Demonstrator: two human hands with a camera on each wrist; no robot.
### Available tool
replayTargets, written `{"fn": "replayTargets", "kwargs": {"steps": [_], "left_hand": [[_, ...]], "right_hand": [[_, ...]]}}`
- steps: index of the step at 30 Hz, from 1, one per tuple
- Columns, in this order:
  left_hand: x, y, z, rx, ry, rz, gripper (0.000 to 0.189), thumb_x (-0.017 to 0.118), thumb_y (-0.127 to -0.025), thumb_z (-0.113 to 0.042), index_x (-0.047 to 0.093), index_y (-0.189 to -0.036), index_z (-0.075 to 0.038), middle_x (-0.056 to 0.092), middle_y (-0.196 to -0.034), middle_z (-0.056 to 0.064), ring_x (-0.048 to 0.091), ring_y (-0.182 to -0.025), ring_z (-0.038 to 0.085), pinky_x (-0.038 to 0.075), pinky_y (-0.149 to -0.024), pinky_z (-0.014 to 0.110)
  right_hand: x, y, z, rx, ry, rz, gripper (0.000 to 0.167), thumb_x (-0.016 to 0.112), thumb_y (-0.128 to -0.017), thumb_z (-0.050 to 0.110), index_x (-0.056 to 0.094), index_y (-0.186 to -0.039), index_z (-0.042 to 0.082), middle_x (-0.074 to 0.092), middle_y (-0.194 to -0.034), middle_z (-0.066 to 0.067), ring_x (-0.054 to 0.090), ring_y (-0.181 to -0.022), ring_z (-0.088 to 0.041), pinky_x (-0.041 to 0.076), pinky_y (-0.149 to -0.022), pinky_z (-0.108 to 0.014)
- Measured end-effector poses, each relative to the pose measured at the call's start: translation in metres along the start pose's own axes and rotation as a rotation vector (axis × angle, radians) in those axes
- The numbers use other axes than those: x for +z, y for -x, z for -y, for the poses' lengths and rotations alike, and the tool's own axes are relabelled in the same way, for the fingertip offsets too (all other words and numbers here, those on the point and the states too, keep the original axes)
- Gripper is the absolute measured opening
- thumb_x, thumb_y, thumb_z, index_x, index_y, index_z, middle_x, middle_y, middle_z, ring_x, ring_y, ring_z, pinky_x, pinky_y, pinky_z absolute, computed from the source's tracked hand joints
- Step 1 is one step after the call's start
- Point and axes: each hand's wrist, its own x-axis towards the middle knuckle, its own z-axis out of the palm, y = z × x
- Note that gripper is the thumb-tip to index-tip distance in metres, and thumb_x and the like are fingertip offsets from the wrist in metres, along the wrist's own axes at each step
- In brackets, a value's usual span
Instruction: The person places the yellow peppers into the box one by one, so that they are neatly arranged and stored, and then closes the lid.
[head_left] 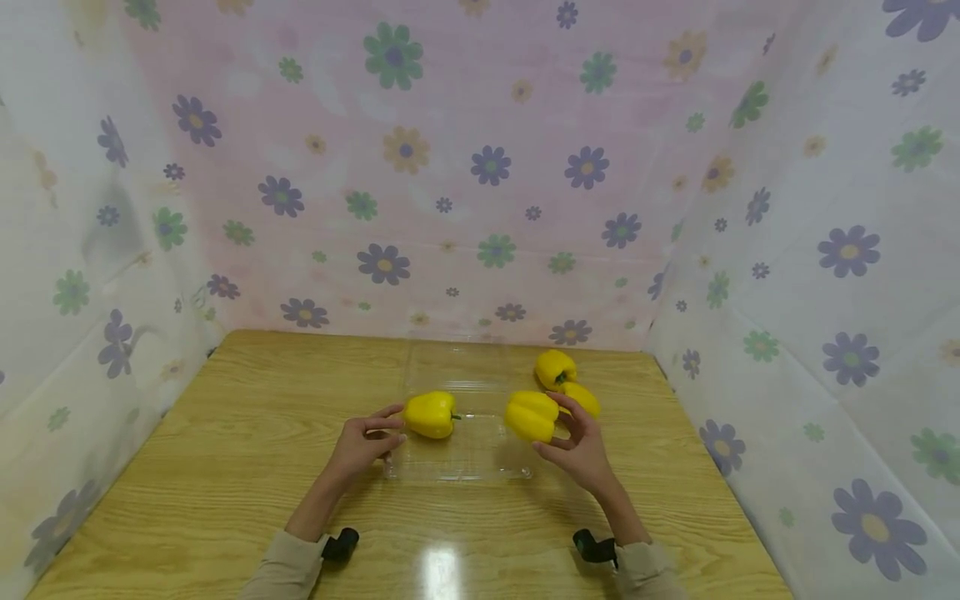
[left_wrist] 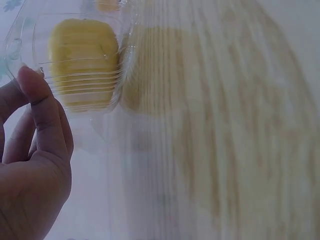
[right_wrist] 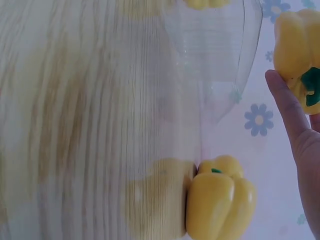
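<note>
A clear plastic clamshell box (head_left: 480,454) lies on the table with its lid folded back toward the wall. Inside its left part rests a yellow bell pepper (head_left: 430,415), stem pointing right. My left hand (head_left: 358,447) pinches the box's left rim between thumb and fingers, as the left wrist view shows up close beside the pepper (left_wrist: 84,62). Over the box's right side, my right hand (head_left: 585,450) grips a second yellow bell pepper (head_left: 529,416). Its green stem (right_wrist: 312,85) faces the palm in the right wrist view.
Two more yellow bell peppers, one farther back (head_left: 553,367) and one nearer (head_left: 582,399), sit on the wooden table (head_left: 247,442) right of the box. Flower-printed cloth (head_left: 450,167) walls the table at the back and both sides.
</note>
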Motion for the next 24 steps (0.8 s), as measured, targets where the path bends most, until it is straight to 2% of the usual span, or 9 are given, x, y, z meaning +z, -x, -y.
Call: {"fn": "replayTargets", "kwargs": {"steps": [6, 12, 15, 19, 24], "left_hand": [[0.000, 0.000, -0.002, -0.024, 0.002, -0.009, 0.032, 0.072, -0.092, 0.004, 0.066, -0.121, 0.015, 0.047, -0.155, 0.019, 0.065, -0.077, 0.020, 0.054, -0.056, 0.022], [-0.001, 0.001, -0.004, -0.048, -0.026, -0.004, 0.031, 0.073, -0.091, 0.003, 0.068, -0.119, 0.014, 0.046, -0.155, 0.020, 0.059, -0.067, 0.014, 0.054, -0.055, 0.024], [-0.001, 0.001, -0.005, -0.058, -0.044, -0.008, 0.031, 0.073, -0.091, 0.002, 0.068, -0.119, 0.013, 0.047, -0.154, 0.020, 0.057, -0.064, 0.013, 0.054, -0.055, 0.024], [0.000, 0.001, -0.009, -0.074, -0.056, -0.015, 0.031, 0.074, -0.090, 0.002, 0.069, -0.119, 0.013, 0.048, -0.153, 0.020, 0.060, -0.068, 0.016, 0.054, -0.053, 0.024], [0.001, 0.001, -0.013, -0.063, -0.043, 0.004, 0.034, 0.073, -0.091, 0.003, 0.066, -0.121, 0.016, 0.045, -0.155, 0.023, 0.065, -0.074, 0.022, 0.054, -0.053, 0.024]], "right_hand": [[0.014, -0.005, -0.001, 0.018, -0.013, 0.024, 0.076, 0.078, -0.080, -0.012, 0.044, -0.147, -0.003, 0.049, -0.144, -0.008, 0.060, -0.119, -0.013, 0.061, -0.085, -0.035], [0.027, -0.009, 0.001, 0.054, 0.001, 0.063, 0.075, 0.077, -0.084, -0.008, 0.042, -0.149, -0.002, 0.043, -0.148, -0.019, 0.058, -0.122, -0.013, 0.061, -0.085, -0.034], [0.032, -0.012, 0.002, 0.089, 0.020, 0.099, 0.073, 0.077, -0.087, -0.004, 0.041, -0.151, 0.001, 0.039, -0.151, -0.022, 0.054, -0.128, -0.026, 0.060, -0.086, -0.035], [0.037, -0.015, 0.003, 0.141, 0.038, 0.137, 0.073, 0.075, -0.090, -0.002, 0.039, -0.153, 0.003, 0.035, -0.156, -0.022, 0.044, -0.135, -0.048, 0.060, -0.088, -0.035], [0.042, -0.019, 0.008, 0.206, 0.074, 0.139, 0.075, 0.072, -0.092, -0.001, 0.035, -0.157, 0.012, 0.029, -0.162, -0.018, 0.036, -0.142, -0.052, 0.059, -0.090, -0.035]]}}
